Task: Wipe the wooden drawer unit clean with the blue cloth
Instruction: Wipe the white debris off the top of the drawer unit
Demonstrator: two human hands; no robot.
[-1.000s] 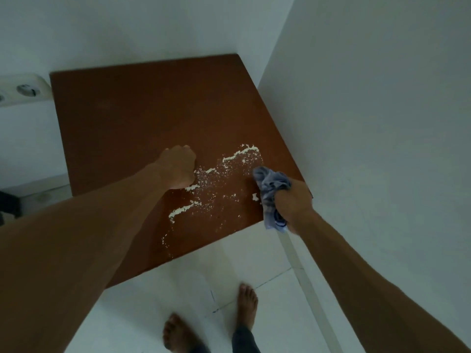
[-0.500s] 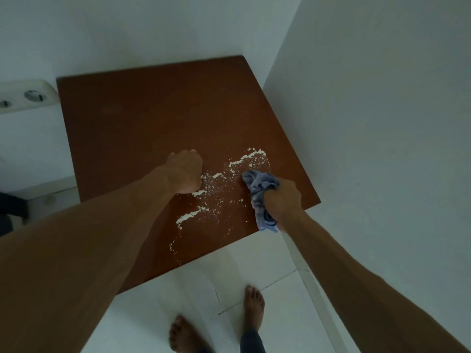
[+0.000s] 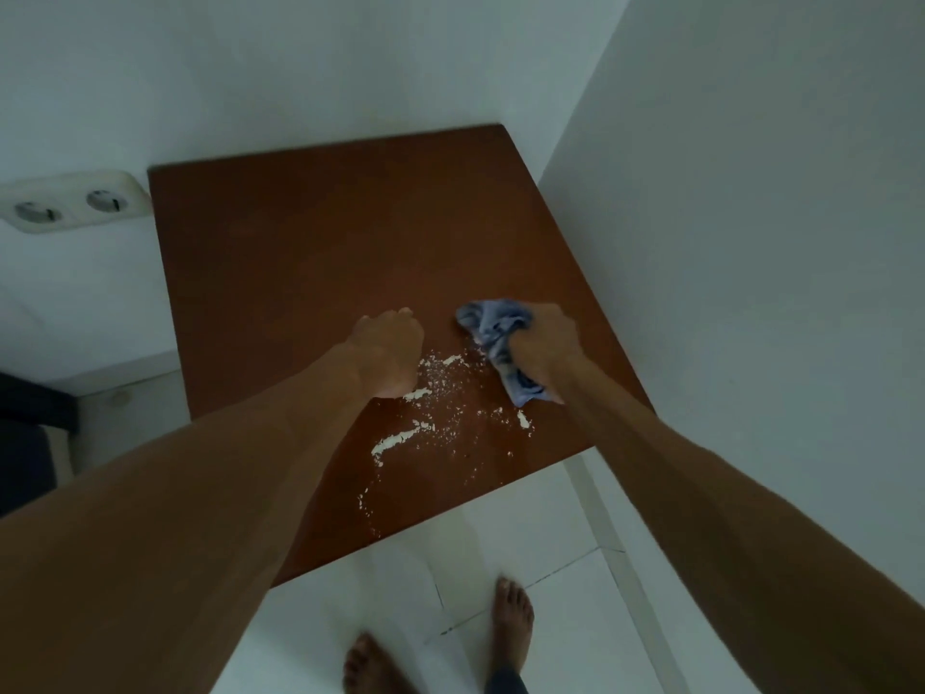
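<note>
two hands work on the top of the wooden drawer unit (image 3: 325,252), which stands pushed into a corner between white walls; the right hand (image 3: 543,348) has its fingers clamped round the bunched blue cloth (image 3: 493,320), one wad poking out ahead of the knuckles and a tail trailing toward the wrist, pressed to the wood at the far right edge of the spilled white powder (image 3: 440,393); bunching it likely gives a firm pad to push with; the left hand (image 3: 388,350) rests its edge on the wood just left of the powder, fingers curled in with nothing visible in them, probably as a brace or a stop against scatter; powder trails toward the near edge, so most of the wiping looks undone; bare feet (image 3: 510,623) stand on the tiled floor below, where swept powder could fall
</note>
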